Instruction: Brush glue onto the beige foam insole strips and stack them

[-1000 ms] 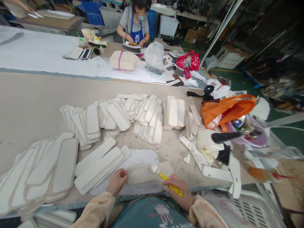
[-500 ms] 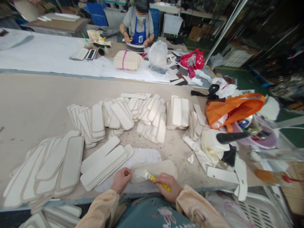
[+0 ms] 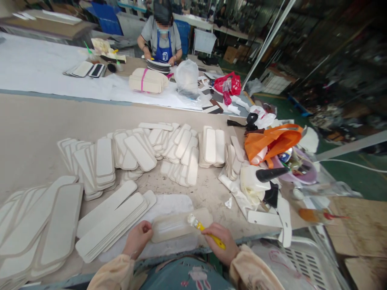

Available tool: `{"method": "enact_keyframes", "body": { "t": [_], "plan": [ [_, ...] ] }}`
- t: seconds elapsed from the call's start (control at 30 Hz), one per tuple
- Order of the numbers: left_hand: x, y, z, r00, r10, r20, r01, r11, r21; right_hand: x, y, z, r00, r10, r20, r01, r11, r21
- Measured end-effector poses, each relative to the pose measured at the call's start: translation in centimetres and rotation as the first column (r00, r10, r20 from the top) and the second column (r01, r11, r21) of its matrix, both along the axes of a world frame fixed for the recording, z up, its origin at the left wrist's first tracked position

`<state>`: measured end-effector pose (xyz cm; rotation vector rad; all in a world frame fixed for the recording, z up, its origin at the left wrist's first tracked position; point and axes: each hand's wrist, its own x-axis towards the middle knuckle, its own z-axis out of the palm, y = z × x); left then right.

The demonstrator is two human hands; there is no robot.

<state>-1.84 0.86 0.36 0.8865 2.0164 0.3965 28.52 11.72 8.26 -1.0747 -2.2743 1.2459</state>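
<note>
A pale rounded panel (image 3: 178,228) lies flat before me on a whitish sheet (image 3: 173,200), with a wet-looking streak along its left and middle part. My left hand (image 3: 139,238) is closed, thumb and fingers pinched at the panel's left end. In my right hand (image 3: 222,241) is a yellow-handled brush (image 3: 215,238). White paste coats its bristles, which touch the panel right of its middle. Left of the panel lies a stack of similar long white panels (image 3: 111,225), close to my left hand.
Rows of smaller panels (image 3: 139,151) spread behind, and larger ones (image 3: 60,225) lie at left. On the right are a white container (image 3: 254,183), an orange bag (image 3: 272,141) and a purple basin (image 3: 306,171). A co-worker (image 3: 161,40) sits across the far table, hands at a stack.
The brush has moved rightward along the panel, leaving a longer wet streak. My left hand stays at the panel's left end. My view has swung to the right, so most things appear further left.
</note>
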Motion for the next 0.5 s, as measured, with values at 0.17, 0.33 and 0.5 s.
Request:
{"method": "enact_keyframes", "body": {
  "t": [0.17, 0.33, 0.5],
  "plan": [
    [-0.3, 0.2, 0.0, 1.0, -0.014, -0.024, 0.014, 1.0, -0.012, -5.0, -1.3, -2.1, 0.991, 0.098, -0.091, -0.102, 0.994, -0.039],
    [-0.1, 0.3, 0.3, 0.999, -0.012, -0.04, 0.011, 1.0, -0.025, -2.5, -0.3, -2.5, 1.0, 0.003, -0.027, -0.004, 0.998, -0.066],
    [0.0, 0.4, 0.1, 0.999, 0.038, 0.008, -0.037, 0.999, -0.015, 3.2, 1.6, -1.4, 0.988, -0.135, 0.074, 0.138, 0.99, -0.028]
  ]
}}
